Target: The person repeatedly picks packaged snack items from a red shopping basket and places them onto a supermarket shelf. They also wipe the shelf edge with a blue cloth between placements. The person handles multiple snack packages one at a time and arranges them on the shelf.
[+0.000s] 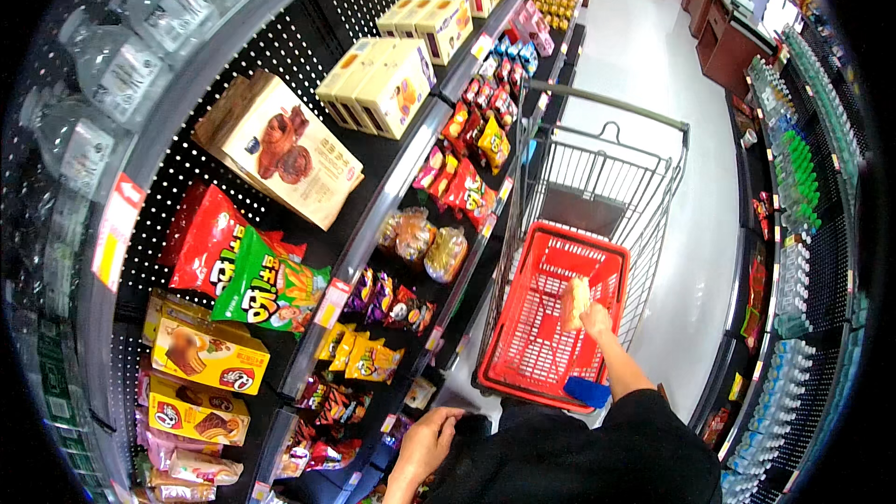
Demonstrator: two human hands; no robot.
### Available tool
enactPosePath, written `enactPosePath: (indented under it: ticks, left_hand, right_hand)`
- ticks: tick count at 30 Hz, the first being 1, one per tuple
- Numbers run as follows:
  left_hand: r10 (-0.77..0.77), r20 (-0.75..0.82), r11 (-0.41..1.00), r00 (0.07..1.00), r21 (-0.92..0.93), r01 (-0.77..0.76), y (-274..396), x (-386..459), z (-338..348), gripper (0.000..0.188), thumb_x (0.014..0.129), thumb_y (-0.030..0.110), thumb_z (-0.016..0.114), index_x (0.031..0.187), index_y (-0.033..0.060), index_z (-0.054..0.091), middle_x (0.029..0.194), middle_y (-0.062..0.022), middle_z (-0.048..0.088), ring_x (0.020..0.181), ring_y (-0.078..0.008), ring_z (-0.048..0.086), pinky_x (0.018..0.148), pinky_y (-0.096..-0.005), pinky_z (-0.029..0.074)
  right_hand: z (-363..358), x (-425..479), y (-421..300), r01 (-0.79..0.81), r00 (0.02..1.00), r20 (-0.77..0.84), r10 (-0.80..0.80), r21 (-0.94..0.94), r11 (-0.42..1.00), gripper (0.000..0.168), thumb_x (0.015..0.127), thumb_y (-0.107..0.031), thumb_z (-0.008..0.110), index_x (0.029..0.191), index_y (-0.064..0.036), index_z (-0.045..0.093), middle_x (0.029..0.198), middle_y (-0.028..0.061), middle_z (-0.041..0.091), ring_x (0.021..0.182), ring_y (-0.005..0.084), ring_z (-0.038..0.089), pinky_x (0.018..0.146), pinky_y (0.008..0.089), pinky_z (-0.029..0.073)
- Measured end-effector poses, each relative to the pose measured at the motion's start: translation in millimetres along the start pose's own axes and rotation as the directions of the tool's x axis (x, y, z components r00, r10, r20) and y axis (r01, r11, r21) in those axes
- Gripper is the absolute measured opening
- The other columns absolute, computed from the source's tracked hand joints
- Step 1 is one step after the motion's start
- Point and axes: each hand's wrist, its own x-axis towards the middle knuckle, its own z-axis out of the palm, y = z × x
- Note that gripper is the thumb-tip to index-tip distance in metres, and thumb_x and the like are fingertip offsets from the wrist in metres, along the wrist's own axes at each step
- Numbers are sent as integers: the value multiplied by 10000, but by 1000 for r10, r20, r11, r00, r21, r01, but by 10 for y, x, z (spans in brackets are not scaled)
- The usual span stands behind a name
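My right hand (596,322) holds a pale yellow packaged food item (577,302) over a red plastic shopping basket (535,336). The basket rests in a metal wire shopping cart (607,103) in front of me, and I see nothing else lying on its slatted bottom. Something blue (586,392), perhaps cloth, lies at the basket's near right corner. Low beside the snack shelf, my left hand (428,442) hangs with loosely bent fingers and no item visible in it. Nearest to it are small snack packets (334,453) on the lower shelf.
On the left, shelves carry a green snack bag (269,287), yellow boxes (210,357), a large brown-and-cream box (287,147) and cream boxes (381,87). Water bottles (770,399) line the right shelf. A brown counter (735,42) stands beyond the aisle floor (630,35).
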Motion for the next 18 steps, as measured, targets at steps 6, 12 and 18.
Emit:
enactPosePath:
  ticks: [6,12,18]
  left_hand:
    - [34,-37,999,999,-25,-35,-169,-80,-88,203,992,137,544,1132,34,650,1058,-151,707,988,-312,688,826,-364,538]
    - [28,-9,982,1000,-186,-30,-288,-165,-173,557,879,158,755,1366,38,513,1240,-171,651,1079,-249,667,875,-350,548]
    - [252,-222,956,942,-95,-278,-260,-238,-530,1186,624,279,949,1566,97,252,1515,-195,396,1331,-327,475,1032,-450,464]
  right_hand:
    - [-848,-600,-428,252,958,115,-262,95,963,239,793,-231,668,821,-5,596,805,215,658,785,365,675,697,462,518]
    - [-1849,-1654,-1590,597,752,291,-592,82,798,241,837,-257,636,886,-24,593,900,190,656,819,371,657,710,463,511]
    - [-2583,-2433,-2923,764,299,478,-826,399,507,173,794,-114,638,796,-13,498,775,109,522,724,274,575,663,379,456]
